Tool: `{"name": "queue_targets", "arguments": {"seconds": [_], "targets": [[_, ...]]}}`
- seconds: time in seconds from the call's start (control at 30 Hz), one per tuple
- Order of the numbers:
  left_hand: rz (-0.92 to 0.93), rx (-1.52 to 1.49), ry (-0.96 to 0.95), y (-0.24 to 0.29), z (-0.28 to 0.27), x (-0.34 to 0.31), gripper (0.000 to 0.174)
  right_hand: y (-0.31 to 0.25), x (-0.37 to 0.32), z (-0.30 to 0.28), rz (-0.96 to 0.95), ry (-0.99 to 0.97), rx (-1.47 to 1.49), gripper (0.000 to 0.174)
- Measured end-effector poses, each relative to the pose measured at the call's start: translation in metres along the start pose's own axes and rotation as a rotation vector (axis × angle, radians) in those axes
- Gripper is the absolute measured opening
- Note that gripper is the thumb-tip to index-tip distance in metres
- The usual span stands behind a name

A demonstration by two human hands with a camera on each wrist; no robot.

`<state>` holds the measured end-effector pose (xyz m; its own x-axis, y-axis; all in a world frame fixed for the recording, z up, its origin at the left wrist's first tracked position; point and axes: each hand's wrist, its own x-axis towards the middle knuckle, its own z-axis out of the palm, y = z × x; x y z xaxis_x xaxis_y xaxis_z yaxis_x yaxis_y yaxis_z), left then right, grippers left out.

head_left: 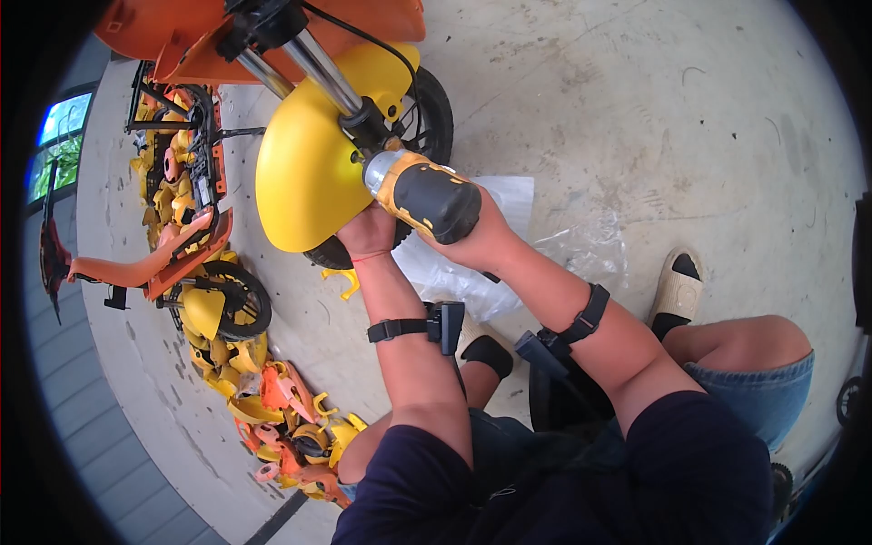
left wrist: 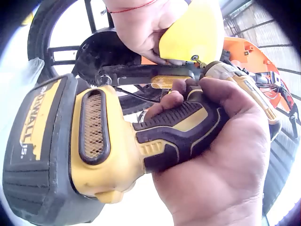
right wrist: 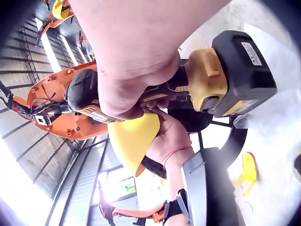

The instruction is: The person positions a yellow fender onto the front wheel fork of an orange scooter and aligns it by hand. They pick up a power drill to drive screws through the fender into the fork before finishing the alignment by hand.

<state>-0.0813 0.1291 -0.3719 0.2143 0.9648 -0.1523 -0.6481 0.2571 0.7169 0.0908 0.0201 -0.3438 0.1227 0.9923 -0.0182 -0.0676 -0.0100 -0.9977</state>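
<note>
A yellow front fender (head_left: pixel 300 168) sits over the wheel (head_left: pixel 434 118) of an orange scooter-like vehicle. My left hand (head_left: pixel 368 233), with a red string at the wrist, grips the fender's lower rear edge. In the left wrist view its fingers curl round that edge. My right hand (head_left: pixel 481 234) holds a yellow-and-black cordless impact driver (left wrist: pixel 110 136) by its handle. The driver's bit meets a small screw (left wrist: pixel 194 57) in the side of the fender, beside the fork leg (head_left: pixel 322 73). The fingers beneath the fender are hidden in the head view.
Clear plastic sheeting (head_left: pixel 581 250) lies on the concrete floor below the wheel. To the left stands another orange vehicle (head_left: pixel 150 263), along a long pile of yellow and orange parts (head_left: pixel 300 427). A small yellow piece (right wrist: pixel 249 170) rests on the floor near the wheel.
</note>
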Motion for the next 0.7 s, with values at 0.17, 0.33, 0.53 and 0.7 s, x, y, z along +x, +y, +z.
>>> {"name": "queue_targets", "arguments": {"seconds": [0.17, 0.33, 0.53, 0.7], "targets": [[0.013, 0.005, -0.025, 0.001, 0.000, -0.001, 0.052, 0.002, -0.004, 0.009, -0.049, 0.048, 0.076, 0.063], [0.042, 0.037, -0.012, -0.001, 0.004, -0.001, 0.052, 0.009, -0.006, 0.013, -0.103, 0.106, 0.176, 0.076], [0.036, 0.046, 0.014, 0.000, 0.005, -0.002, 0.052, 0.010, -0.007, 0.018, -0.121, 0.125, 0.118, 0.072], [0.054, 0.057, 0.039, -0.001, 0.004, 0.000, 0.053, 0.000, -0.005, 0.008, -0.086, 0.082, 0.113, 0.066]]}}
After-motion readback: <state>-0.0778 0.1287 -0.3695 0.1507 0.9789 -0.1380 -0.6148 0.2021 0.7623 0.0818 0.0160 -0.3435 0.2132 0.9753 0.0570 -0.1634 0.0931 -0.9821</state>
